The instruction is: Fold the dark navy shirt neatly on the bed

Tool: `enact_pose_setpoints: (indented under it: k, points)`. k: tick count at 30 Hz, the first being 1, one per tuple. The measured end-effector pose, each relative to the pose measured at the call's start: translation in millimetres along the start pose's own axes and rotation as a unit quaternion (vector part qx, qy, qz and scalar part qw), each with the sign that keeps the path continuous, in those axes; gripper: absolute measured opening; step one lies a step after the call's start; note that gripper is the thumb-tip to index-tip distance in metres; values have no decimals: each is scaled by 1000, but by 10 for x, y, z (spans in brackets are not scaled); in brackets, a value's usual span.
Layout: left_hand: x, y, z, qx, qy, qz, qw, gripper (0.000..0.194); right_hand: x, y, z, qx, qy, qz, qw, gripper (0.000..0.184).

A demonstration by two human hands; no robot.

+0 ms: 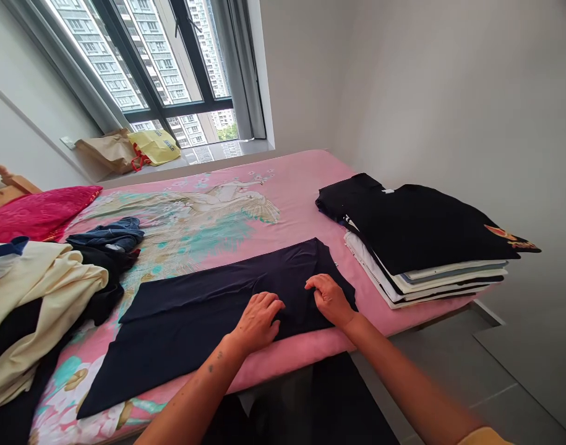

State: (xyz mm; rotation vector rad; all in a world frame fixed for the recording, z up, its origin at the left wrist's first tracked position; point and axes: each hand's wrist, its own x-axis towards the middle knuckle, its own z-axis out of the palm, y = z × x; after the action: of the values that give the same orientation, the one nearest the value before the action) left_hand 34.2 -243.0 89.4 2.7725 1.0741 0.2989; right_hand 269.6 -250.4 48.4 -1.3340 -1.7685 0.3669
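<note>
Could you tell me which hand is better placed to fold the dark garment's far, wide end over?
Probably the left hand: it rests on the dark garment nearer the long stretch running left, while the right hand presses the end beside the folded stack.

Large dark-framed window (162, 68) admits daylight; plain white walls (426, 93); grey tiled floor (519, 371); pink floral-printed bed sheet (287, 185).

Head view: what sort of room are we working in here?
Most likely a bedroom in a high-rise flat: a bed with a pink printed sheet, a stack of folded shirts, and a window facing apartment towers.
</note>
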Motion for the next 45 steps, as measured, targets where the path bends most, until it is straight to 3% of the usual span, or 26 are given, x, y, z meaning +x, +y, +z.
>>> enact_pose_setpoints:
  k: [3,7,13,18,21,24,28,35,38,41,45]
  points:
    - [101,201,182,2,-5,37,999,45,192,141,33,0,12,9,1000,38]
    - [213,290,407,-14,34,-4,999,28,198,323,151,-8,-8,40,999,39]
    - [219,329,418,-92,146,-54,984,19,131,464,208,58,56,140,987,34]
    - [139,344,432,-85,109,-28,990,16,204,525,158,44,95,180,978,34]
    - [122,323,459,-84,94,-21,992,15,275,505,118,17,102,172,980,35]
    - [130,313,459,-86,102,-23,991,15,426,450,100,-22,65,134,989,35]
    - [132,317,460,-86,98,-16,991,16,687,436,159,-95,-33,102,990,31]
    - [76,340,576,-85,95,-32,991,16,822,572,289,-182,-167,157,956,42]
    - [66,382,567,-91,96,-34,991,14,838,467,329,-209,-175,174,946,43]
    - [113,390,500,-113,98,-20,989,15,831,263,441,-232,-151,148,949,47]
    - [262,183,418,-103,151,-61,981,25,692,77,658,-250,-151,119,949,53]
